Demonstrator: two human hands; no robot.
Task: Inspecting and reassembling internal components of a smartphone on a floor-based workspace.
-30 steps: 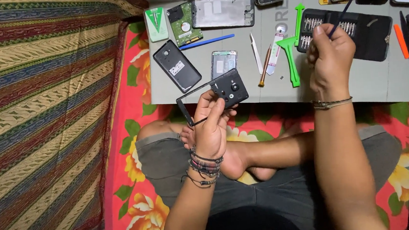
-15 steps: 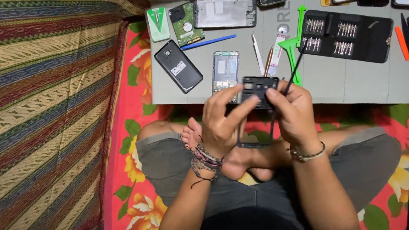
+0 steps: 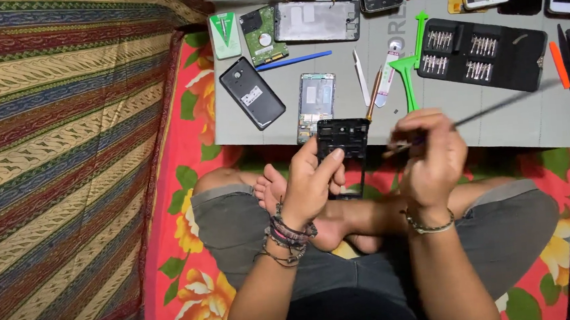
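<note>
My left hand grips a black phone frame upright over my crossed legs, just in front of the grey work mat. My right hand holds a thin screwdriver, blurred, its shaft pointing up and to the right, away from the frame. A black screwdriver bit case lies open on the mat behind my right hand.
On the mat lie a black phone back, a bare phone chassis, a green circuit board, a silver plate, green plastic pry tools, tweezers and several phones along the far edge. A striped cloth covers the left.
My right hand came back from the bit case with the screwdriver to the phone frame, then drew slightly right. My left hand turned the frame upright.
</note>
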